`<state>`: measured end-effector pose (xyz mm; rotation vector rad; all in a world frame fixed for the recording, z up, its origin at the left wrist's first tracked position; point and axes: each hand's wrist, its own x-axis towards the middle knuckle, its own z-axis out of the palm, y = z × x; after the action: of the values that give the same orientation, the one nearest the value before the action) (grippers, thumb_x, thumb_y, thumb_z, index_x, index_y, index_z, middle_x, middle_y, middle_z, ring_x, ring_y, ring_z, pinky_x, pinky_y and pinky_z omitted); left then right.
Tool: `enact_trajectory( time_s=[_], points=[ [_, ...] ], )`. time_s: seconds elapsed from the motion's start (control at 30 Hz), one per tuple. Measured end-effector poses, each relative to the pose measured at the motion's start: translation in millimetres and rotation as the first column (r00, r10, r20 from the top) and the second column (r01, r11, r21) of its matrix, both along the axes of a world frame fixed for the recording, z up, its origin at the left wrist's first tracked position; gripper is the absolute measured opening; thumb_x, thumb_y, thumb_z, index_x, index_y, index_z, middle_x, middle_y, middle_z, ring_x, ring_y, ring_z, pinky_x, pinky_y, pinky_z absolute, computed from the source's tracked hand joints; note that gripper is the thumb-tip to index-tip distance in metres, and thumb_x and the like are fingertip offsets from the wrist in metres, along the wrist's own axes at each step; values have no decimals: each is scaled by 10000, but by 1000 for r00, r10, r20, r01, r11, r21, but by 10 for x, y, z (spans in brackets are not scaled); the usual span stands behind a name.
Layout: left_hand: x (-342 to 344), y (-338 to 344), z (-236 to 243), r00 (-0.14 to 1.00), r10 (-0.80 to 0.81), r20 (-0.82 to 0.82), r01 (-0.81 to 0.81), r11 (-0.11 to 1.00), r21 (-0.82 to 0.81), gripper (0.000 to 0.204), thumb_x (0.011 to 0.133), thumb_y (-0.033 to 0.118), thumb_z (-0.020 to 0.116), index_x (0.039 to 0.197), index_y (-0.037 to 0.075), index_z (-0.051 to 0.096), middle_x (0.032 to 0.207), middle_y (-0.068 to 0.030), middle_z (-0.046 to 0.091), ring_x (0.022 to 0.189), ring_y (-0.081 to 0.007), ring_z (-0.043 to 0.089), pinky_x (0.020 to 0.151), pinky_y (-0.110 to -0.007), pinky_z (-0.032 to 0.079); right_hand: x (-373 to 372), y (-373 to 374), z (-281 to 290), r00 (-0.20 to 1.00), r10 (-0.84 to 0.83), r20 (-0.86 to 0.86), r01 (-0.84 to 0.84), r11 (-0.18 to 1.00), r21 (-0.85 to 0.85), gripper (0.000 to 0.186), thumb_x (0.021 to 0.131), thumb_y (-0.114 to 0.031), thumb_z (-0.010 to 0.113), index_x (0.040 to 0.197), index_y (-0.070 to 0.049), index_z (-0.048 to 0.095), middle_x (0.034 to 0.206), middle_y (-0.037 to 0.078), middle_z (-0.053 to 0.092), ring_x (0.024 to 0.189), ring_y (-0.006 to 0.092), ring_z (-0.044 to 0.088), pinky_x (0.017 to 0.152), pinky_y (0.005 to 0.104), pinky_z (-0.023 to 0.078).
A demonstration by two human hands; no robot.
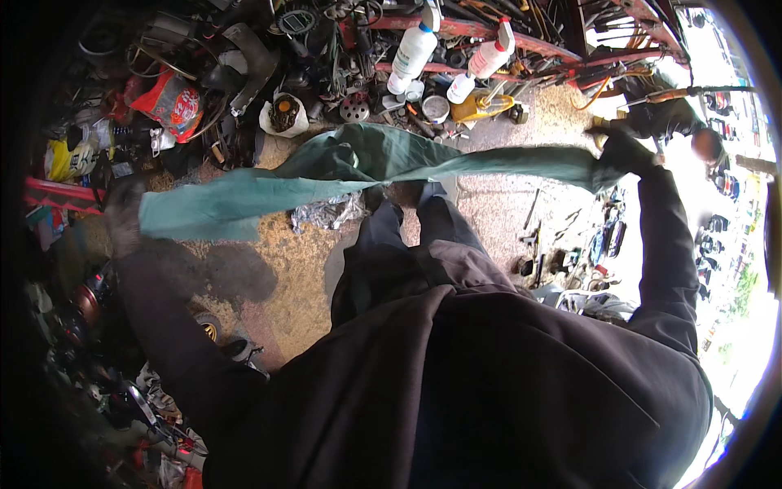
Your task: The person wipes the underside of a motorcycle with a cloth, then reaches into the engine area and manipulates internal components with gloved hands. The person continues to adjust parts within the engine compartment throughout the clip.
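A long green cloth (371, 159) is stretched sideways in front of me, its middle bunched and twisted and its left part spread flatter. Whether it is a garment or a plain sheet, I cannot tell. My left hand (124, 216), dark and smeared by motion, grips its left end. The far end is held in my right hand (623, 155), which wears a dark glove, with that arm reaching out to the right. Both arms are spread wide in dark sleeves. Below the cloth show my legs and feet on the stained floor (285, 306).
Ahead, a white spray bottle (413, 57) and a white-and-red one (491, 57) stand by a yellow container (481, 107). A red bag (169, 104) lies among parts at left. Crumpled clear plastic (327, 212) is near my feet. Tools (533, 236) lie at right. Another person (672, 114) is at far right.
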<state>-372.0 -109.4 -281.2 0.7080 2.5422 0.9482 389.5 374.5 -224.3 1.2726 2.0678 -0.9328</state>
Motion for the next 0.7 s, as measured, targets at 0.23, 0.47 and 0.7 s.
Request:
enact_trajectory(
  time_s=[0.23, 0.47, 0.7],
  points=[
    [705, 593, 98, 889, -444, -107, 211, 607, -766, 905, 586, 251, 901, 1371, 145, 465, 1312, -190, 505, 1126, -325, 578, 971, -415, 478, -373, -867, 19, 953, 108, -281, -66, 986, 156, 345, 801, -267, 667, 1081, -64, 683, 924, 106, 688, 903, 290, 663, 839, 390, 516],
    [3242, 1611, -1229, 661, -750, -30, 627, 574, -526, 978, 570, 464, 864, 1378, 165, 402, 1312, -183, 505, 1207, -352, 495, 1069, -460, 374, -1262, -1476, 358, 100, -510, -854, -186, 834, -520, 458, 885, -333, 588, 1221, -23, 562, 1092, 132, 633, 1022, 261, 621, 912, 386, 494],
    [3731, 1805, -1906, 590, -402, 700, -27, 857, 515, 367, 833, 343, 634, 1139, 144, 602, 984, -181, 667, 933, -341, 651, 786, -467, 535, -788, -1393, 746, -226, -698, -680, -100, 711, -696, 335, 958, -325, 492, 1115, -33, 541, 976, 137, 590, 862, 265, 604, 793, 422, 518]
  ],
)
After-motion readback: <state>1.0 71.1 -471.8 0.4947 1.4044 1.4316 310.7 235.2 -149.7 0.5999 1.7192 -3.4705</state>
